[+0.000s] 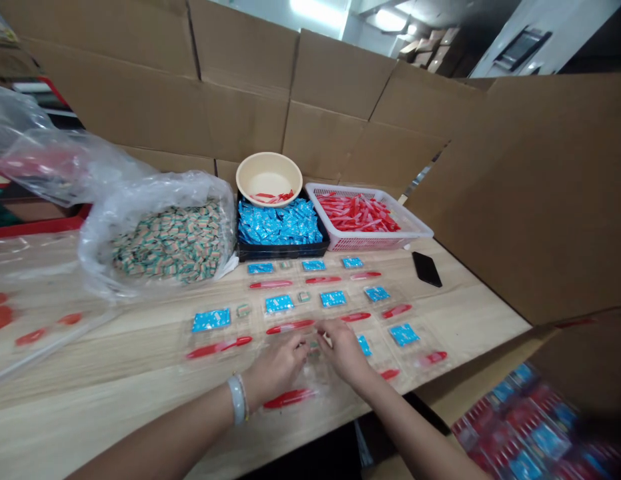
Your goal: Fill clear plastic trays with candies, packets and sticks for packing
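My left hand [277,363], with a pale bangle on its wrist, has its fingers pinched together above a clear plastic tray. My right hand [346,350] faces it a short way off, its fingers curled inward and closed. A small greenish piece [314,346] shows between the hands; whether either one holds it is unclear. Below the left fingers lies a red pen-shaped item [289,399]. Around the hands, several clear trays each hold a blue packet [279,304] and a red pen-shaped item [219,347]. A small striped block [243,311] also sits in some trays.
Along the back stand a plastic bag [97,250] of small striped blocks, a black crate [283,251] of blue packets with a cream bowl [269,160] on top, and a white basket [357,241] of red items. A phone [427,269] lies right. Cardboard walls [340,80] enclose the table.
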Demonstrator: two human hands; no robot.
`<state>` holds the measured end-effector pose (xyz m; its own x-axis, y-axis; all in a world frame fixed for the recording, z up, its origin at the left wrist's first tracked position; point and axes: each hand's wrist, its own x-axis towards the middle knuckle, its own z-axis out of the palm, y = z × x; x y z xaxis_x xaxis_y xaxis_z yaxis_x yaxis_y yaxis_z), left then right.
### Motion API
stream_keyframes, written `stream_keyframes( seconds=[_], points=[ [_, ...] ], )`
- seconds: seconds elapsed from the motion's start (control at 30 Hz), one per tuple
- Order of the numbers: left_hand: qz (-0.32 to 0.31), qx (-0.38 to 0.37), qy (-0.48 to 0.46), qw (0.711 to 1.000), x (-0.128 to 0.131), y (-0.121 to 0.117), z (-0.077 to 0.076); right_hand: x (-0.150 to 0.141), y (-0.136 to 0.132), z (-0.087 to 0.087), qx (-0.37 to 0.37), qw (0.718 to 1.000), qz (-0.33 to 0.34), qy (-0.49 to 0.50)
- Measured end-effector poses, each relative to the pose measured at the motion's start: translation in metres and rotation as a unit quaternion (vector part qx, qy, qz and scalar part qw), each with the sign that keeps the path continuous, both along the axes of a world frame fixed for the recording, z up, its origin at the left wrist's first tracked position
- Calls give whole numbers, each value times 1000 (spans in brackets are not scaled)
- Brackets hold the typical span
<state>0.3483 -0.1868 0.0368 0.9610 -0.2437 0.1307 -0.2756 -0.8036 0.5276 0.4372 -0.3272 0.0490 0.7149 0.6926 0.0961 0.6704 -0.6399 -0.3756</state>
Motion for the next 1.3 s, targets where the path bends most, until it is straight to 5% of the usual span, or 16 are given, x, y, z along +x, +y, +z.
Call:
stream_keyframes(
  seconds=[0.27,0.4,0.53,0.6,0.7,0.9,1.3],
  points=[
    [131,-59,-53,988,9,70,23,70,61,-10,25,997,10,-75],
    [271,-78,-67,957,8,151,27,75,129,14,123,989,72,-27],
    [480,-46,-31,876,-6,256,29,58,232,37,126,980,151,36],
    [547,-28,-4,837,-18,301,26,47,278,33,96,981,162,35],
    [564,-17,18,825,-35,343,14,34,329,12,85,971,222,32],
    [552,0,53,832,-36,355,-10,22,388,-21,63,960,273,-6],
    [566,-22,-3,824,-26,360,-16,20,444,-17,7,924,365,-117]
  ],
)
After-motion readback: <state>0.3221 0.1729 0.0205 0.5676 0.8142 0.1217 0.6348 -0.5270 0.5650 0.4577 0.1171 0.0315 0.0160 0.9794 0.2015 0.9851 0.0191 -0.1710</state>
